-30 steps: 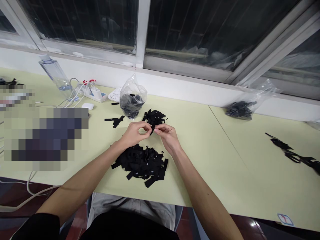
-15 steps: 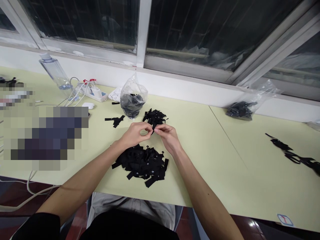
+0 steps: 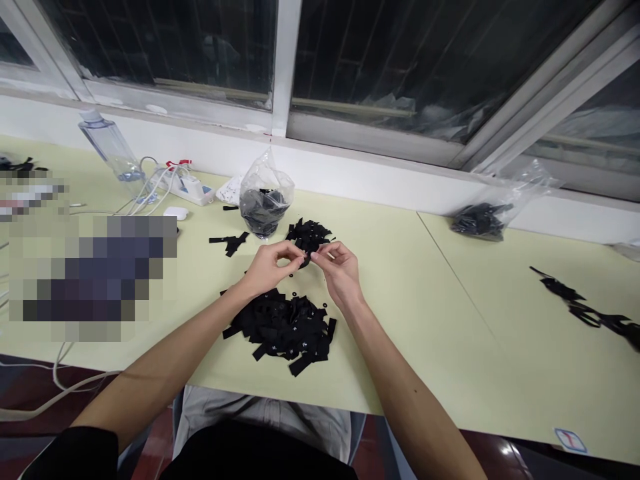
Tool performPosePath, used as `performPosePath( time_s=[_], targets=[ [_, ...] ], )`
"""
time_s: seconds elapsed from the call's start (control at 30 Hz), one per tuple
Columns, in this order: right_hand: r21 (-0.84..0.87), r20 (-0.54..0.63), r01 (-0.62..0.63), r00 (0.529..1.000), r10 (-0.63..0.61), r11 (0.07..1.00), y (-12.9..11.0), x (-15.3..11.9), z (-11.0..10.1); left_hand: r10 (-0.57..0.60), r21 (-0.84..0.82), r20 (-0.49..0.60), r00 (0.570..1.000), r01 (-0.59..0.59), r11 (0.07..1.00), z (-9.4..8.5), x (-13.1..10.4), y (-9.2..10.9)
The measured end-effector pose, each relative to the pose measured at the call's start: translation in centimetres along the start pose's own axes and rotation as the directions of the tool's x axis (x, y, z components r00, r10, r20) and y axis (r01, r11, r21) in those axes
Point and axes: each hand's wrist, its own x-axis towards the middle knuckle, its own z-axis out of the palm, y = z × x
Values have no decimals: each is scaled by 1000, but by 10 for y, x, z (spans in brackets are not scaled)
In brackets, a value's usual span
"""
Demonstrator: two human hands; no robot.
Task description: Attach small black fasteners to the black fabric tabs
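Note:
My left hand (image 3: 274,267) and my right hand (image 3: 340,270) are raised over the table, fingertips pinched and nearly touching. A small dark piece seems to be between them, too small to make out and hard to separate from the black pile (image 3: 309,233) just behind. Nearer my body lies a larger pile of flat black fabric pieces (image 3: 285,327), some with small white marks. Small black rings (image 3: 295,294) lie between the two piles. Behind my left hand stands a clear plastic bag (image 3: 267,203) with black pieces inside.
Several loose black strips (image 3: 230,243) lie left of the bag. A clear bottle (image 3: 113,147), a power strip (image 3: 193,189) with cables and a white case (image 3: 176,213) stand at the back left. Another bag (image 3: 483,220) and black straps (image 3: 600,317) lie at right.
My fingertips have moved slightly apart, and my right hand's fingers are raised a little. A small black ring now shows below the fingertips.

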Motion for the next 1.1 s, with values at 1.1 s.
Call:
performPosePath(
  time_s=[1.1],
  targets=[
    [-187,97,132,989,-115,974,-13,-10,8,-146,-200,-34,989,137,970,0,6,-12]
  ],
)
